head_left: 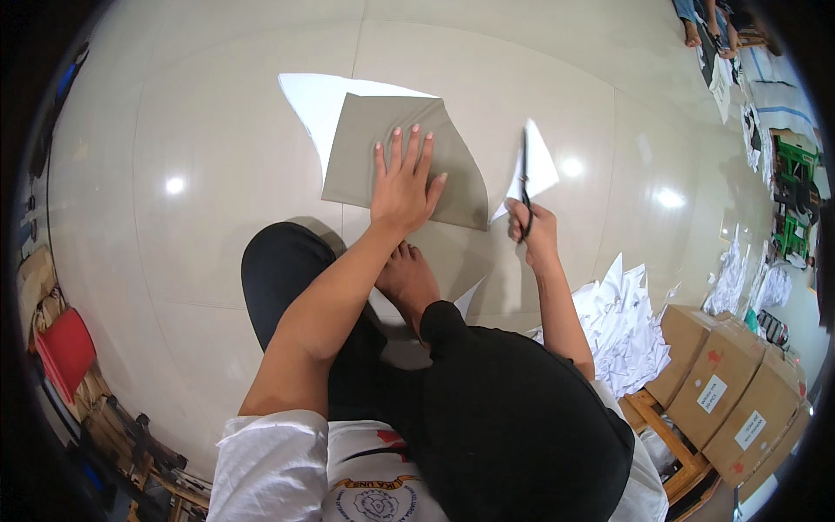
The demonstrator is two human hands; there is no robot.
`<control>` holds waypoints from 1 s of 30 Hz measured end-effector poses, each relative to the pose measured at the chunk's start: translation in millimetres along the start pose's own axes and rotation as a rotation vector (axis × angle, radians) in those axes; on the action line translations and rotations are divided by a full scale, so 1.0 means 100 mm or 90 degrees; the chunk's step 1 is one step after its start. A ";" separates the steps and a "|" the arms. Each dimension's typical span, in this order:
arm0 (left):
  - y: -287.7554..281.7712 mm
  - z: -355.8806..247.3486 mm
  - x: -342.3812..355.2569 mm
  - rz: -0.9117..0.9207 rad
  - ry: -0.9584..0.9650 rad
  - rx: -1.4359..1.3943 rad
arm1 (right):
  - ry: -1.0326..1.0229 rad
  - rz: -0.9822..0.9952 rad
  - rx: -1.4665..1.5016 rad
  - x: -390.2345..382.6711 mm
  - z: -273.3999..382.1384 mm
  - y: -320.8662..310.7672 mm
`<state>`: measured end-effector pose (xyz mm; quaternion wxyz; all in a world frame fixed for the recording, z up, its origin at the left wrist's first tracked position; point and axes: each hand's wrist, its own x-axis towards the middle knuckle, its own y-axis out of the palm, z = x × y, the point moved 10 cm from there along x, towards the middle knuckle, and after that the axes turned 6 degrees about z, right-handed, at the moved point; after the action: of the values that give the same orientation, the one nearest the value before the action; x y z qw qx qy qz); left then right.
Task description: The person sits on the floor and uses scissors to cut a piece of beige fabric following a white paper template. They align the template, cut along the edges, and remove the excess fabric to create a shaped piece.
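My left hand point(404, 183) lies flat with fingers spread on a grey-brown pattern piece point(357, 143), which rests on the tiled floor. Beneath it, a white sheet, cloth or paper point(306, 97), sticks out along the far and left edges. To the right, my right hand point(537, 228) is closed around the handles of black scissors point(525, 178), whose blades point away from me. Right beside the blades is a white pointed scrap point(541, 161); whether the blades touch it I cannot tell. The right corner of the pattern piece lies just left of the scissors.
A heap of white scraps point(617, 322) is on the floor at my right, near cardboard boxes point(722, 391) and a wooden frame point(670, 444). My bare foot point(409, 283) is close to the left hand. A red item point(65, 352) is at far left; another person's hands and foot point(691, 33) show at top right.
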<state>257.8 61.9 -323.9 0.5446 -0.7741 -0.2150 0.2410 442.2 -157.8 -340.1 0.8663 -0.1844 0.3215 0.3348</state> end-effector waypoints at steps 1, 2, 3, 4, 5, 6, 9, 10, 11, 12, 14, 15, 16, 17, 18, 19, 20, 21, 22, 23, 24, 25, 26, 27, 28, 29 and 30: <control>-0.01 0.00 0.01 0.001 0.001 -0.004 | -0.004 -0.035 0.028 -0.06 -0.10 -0.20; -0.02 -0.01 0.02 0.002 0.003 -0.009 | -0.009 -0.070 0.056 -0.13 -0.20 -0.42; -0.02 -0.01 0.02 0.001 0.003 -0.017 | -0.012 -0.122 0.051 -0.20 -0.34 -0.67; -0.02 0.00 0.03 0.001 0.003 -0.024 | -0.014 -0.174 0.046 -0.29 -0.46 -0.92; -0.01 0.00 0.02 0.002 0.002 -0.032 | -0.013 -0.214 0.046 -0.39 -0.57 -1.14; -0.02 0.01 0.01 -0.008 0.002 -0.071 | -0.010 -0.253 0.048 -0.50 -0.67 -1.34; -0.09 0.06 0.07 -0.046 -0.027 -0.145 | -0.002 -0.349 0.075 -0.79 -0.95 -1.84; -0.14 0.10 0.10 -0.064 -0.060 -0.138 | -0.005 -0.371 0.079 -0.89 -1.04 -1.99; -0.18 0.12 0.15 -0.082 -0.091 -0.135 | -0.009 -0.417 0.071 -0.96 -1.18 -2.23; -0.22 0.30 0.18 -0.112 -0.164 -0.134 | -0.014 -0.426 0.074 -1.00 -1.24 -2.22; -0.26 0.71 0.25 -0.173 -0.313 -0.133 | -0.021 -0.440 0.075 -1.10 -1.24 -2.14; -0.25 0.83 0.29 -0.181 -0.335 -0.132 | 0.004 -0.444 0.047 -1.15 -1.25 -2.09; -0.24 0.98 0.33 -0.192 -0.361 -0.129 | -0.006 -0.428 0.056 -1.14 -1.26 -2.00; -0.24 1.08 0.37 -0.201 -0.383 -0.130 | -0.016 -0.418 0.064 -1.17 -1.28 -1.98; -0.25 1.11 0.44 -0.209 -0.366 -0.117 | -0.026 -0.407 0.071 -1.16 -1.29 -1.94; -0.27 1.14 0.50 -0.213 -0.347 -0.102 | -0.030 -0.405 0.090 -1.17 -1.29 -1.87; -0.29 1.16 0.56 -0.217 -0.328 -0.088 | -0.034 -0.393 0.090 -1.17 -1.26 -1.82; -0.29 1.15 0.66 -0.197 -0.291 -0.066 | -0.037 -0.381 0.090 -1.16 -1.23 -1.76; -0.30 1.12 0.76 -0.174 -0.254 -0.046 | -0.038 -0.371 0.089 -1.17 -1.21 -1.70; -0.30 1.10 0.87 -0.154 -0.217 -0.027 | -0.037 -0.357 0.087 -1.19 -1.17 -1.63; -0.33 1.01 1.01 -0.137 -0.122 -0.016 | -0.036 -0.343 0.085 -1.21 -1.13 -1.53; -0.35 0.97 1.12 -0.121 -0.033 -0.003 | -0.035 -0.323 0.081 -1.19 -1.11 -1.43; -0.38 0.82 1.23 -0.105 0.063 0.004 | -0.039 -0.309 0.071 -1.19 -1.09 -1.39; -0.37 0.67 1.30 -0.073 0.144 0.040 | -0.042 -0.294 0.062 -1.19 -1.08 -1.35; -0.36 0.51 1.36 -0.029 0.237 0.023 | -0.044 -0.278 0.052 -1.19 -1.08 -1.28; -0.34 0.36 1.39 0.016 0.330 0.005 | -0.038 -0.260 0.044 -1.19 -1.01 -1.18; -0.33 0.22 1.35 0.060 0.421 -0.011 | -0.036 -0.228 0.034 -1.18 -0.94 -1.07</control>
<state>349.3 168.8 -318.0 0.5662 -0.8243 0.0077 -0.0003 408.5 -338.1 -316.6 0.9255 -0.2060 0.2675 0.1719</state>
